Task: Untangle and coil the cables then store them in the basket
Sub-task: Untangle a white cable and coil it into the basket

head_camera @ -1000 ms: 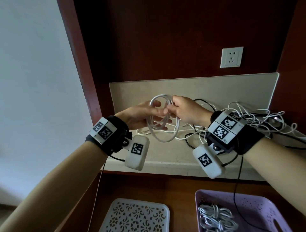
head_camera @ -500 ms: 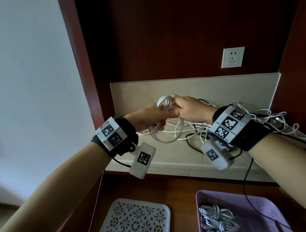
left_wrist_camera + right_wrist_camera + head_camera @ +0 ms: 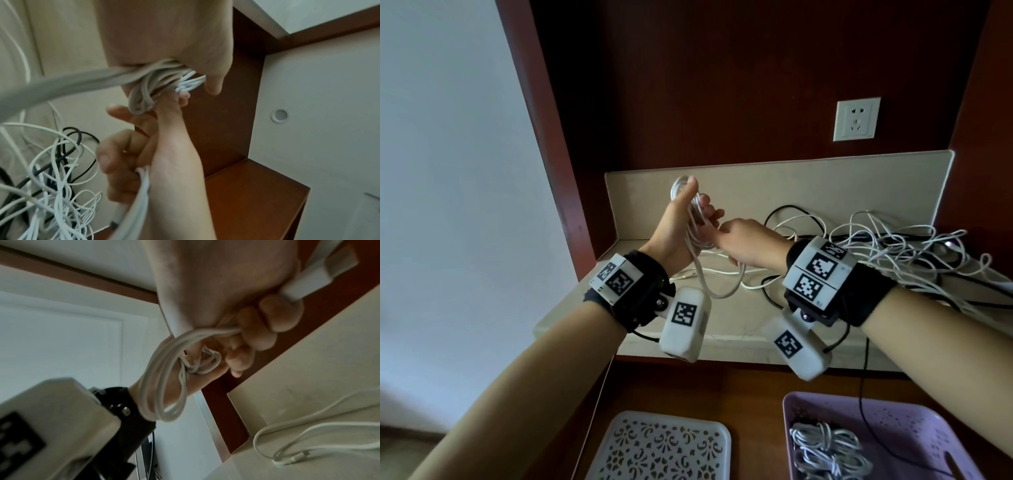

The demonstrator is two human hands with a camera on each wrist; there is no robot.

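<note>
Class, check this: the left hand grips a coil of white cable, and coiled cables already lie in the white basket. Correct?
Not quite. The left hand does grip the white coil, but the stored cables lie in the purple basket, as the head view shows.

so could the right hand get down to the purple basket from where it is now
Probably not yet. The right hand is gripping strands of the white cable that the left hand holds coiled. Nothing blocks the way down to the purple basket, which sits open below.
</note>
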